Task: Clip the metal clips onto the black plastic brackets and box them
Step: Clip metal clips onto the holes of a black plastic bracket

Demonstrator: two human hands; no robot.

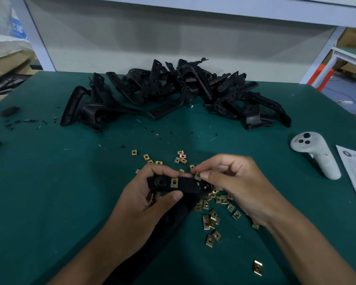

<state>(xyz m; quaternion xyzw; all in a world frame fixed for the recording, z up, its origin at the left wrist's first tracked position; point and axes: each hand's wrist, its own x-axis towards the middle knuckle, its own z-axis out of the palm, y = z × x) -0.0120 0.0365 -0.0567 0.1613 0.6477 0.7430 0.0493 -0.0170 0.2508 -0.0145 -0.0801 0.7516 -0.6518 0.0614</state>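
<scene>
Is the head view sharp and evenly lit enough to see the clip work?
Head view: dim, flat light, corners darker; wide-angle bend at the edges; centre sharp enough to show the right hand pinching a metal clip at the black bracket gripped by the left hand.

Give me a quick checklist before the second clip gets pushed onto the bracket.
1. Bracket held firm: ok, the left hand grips its left end, thumb underneath.
2. First clip seated: ok, it sits on the bracket near the round boss.
3. Second clip in hand: ok, the right hand pinches it at the bracket's upper edge.
4. Second clip lined up with its hole: cannot tell, the fingertips hide the clip's mouth.
5. Spare clips in reach: ok, scattered on the mat under the right hand.
6. Box for finished brackets: cannot tell, none in view.
</scene>
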